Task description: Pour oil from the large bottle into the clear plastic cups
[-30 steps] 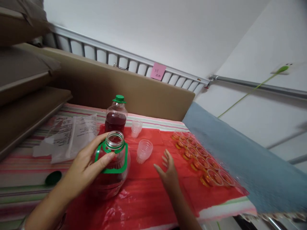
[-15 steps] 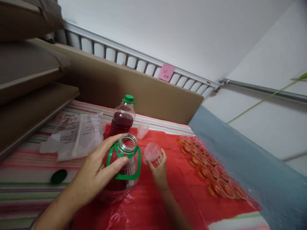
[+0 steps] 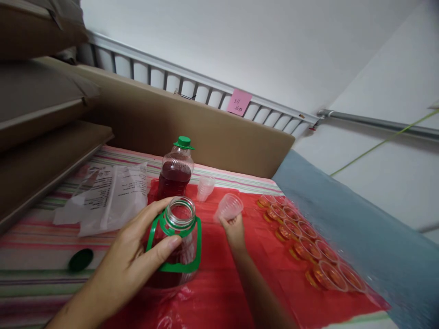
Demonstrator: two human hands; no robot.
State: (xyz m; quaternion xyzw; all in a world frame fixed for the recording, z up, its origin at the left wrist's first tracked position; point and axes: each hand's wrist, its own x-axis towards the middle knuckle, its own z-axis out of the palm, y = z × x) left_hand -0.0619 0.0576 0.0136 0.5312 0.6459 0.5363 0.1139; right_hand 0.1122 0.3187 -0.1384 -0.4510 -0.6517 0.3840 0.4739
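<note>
Lifted since half a second ago, the clear cup (image 3: 229,206) now sits tilted above the red sheet (image 3: 267,274), pinched at its base by the right hand (image 3: 235,228); the fingers hide its bottom. The left hand (image 3: 137,251) grips the neck and green handle of the open jar (image 3: 185,256) of red liquid, covering its left side. Behind stand a capped bottle (image 3: 174,171) and a cup stack (image 3: 205,187), too blurred to count. A green lid (image 3: 80,259) lies on the striped cloth; the filled cups (image 3: 308,249) line the right
</note>
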